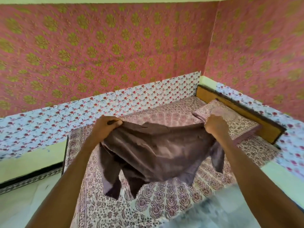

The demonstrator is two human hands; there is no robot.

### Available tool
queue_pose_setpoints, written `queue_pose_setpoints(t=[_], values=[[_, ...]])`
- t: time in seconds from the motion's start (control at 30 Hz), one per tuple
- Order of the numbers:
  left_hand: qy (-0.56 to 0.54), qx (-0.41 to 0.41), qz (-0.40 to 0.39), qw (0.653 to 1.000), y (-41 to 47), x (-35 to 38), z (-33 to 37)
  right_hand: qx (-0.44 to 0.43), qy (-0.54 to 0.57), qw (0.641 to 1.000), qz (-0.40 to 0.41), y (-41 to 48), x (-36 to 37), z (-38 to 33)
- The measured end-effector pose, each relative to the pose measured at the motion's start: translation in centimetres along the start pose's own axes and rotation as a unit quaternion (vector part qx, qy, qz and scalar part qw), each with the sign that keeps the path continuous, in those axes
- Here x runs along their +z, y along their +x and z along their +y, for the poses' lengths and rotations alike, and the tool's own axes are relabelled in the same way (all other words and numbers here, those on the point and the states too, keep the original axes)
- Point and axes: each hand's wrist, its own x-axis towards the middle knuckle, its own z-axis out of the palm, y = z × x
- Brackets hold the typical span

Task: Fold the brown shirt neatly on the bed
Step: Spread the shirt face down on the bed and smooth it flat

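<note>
My left grip (107, 125) and right grip (215, 125) each pinch the upper edge of the brown shirt (156, 153), held above the bed (164, 204). Its long axis spans between them; loose ends hang below.

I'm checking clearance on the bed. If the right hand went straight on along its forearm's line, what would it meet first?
Probably the near corner of the block-printed pillow just beyond the right hand, which grips the brown shirt; depth is unclear.
</note>
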Motion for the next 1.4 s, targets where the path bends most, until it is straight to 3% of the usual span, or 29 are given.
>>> queue_pose_setpoints(t=[0.1, 0.13, 0.17, 0.27, 0.3, 0.47, 0.63, 0.7, 0.87, 1.0, 1.07, 1.2, 1.4], values=[[-0.052, -0.053, -0.233, 0.970, 0.2, -1.4, 0.3, -0.009, -0.044, 0.997, -0.056, 1.5, -0.6, 0.6], [-0.051, -0.065, -0.249, 0.965, 0.5, -1.6, 0.3, -0.004, -0.053, 0.996, -0.070, 2.2, -0.8, 0.4], [-0.052, -0.087, -0.202, 0.974, 1.3, -1.3, -0.3, 0.003, -0.063, 0.995, -0.073, 2.9, -0.8, 0.0], [-0.043, -0.120, 0.083, 0.988, 4.2, 1.4, -1.6, 0.013, -0.070, 0.997, 0.005, 6.0, 0.7, -2.1], [-0.028, -0.121, 0.118, 0.985, 5.2, 2.6, -2.2, 0.010, -0.094, 0.995, 0.037, 6.9, 1.6, -3.2], [0.065, -0.136, 0.002, 0.989, 11.6, 8.1, -7.5, -0.013, -0.136, 0.988, 0.075, 13.3, 8.5, -6.5], [0.087, -0.164, 0.004, 0.983, 17.3, 14.6, -15.2, -0.014, -0.112, 0.992, 0.059, 19.2, 17.5, -6.9], [0.114, -0.171, -0.029, 0.978, 19.4, 17.5, -18.8, -0.013, -0.097, 0.994, 0.057, 21.5, 21.6, -6.7], [0.227, -0.190, -0.141, 0.945, 24.1, 24.7, -26.5, 0.030, -0.050, 0.998, 0.014, 27.0, 32.3, -5.5], [0.237, -0.251, -0.247, 0.906, 25.0, 34.5, -38.7, 0.081, -0.009, 0.997, -0.016, 31.0, 43.0, -4.0], [0.201, -0.292, -0.222, 0.908, 25.1, 38.7, -41.6, 0.087, 0.023, 0.995, -0.030, 32.5, 48.8, -3.4], [0.203, -0.312, -0.082, 0.925, 27.1, 43.2, -42.6, 0.101, 0.067, 0.992, -0.029, 35.6, 58.4, -2.8], [0.125, -0.312, 0.079, 0.939, 33.5, 45.8, -46.9, 0.128, 0.162, 0.978, 0.032, 44.4, 64.0, -4.9]])
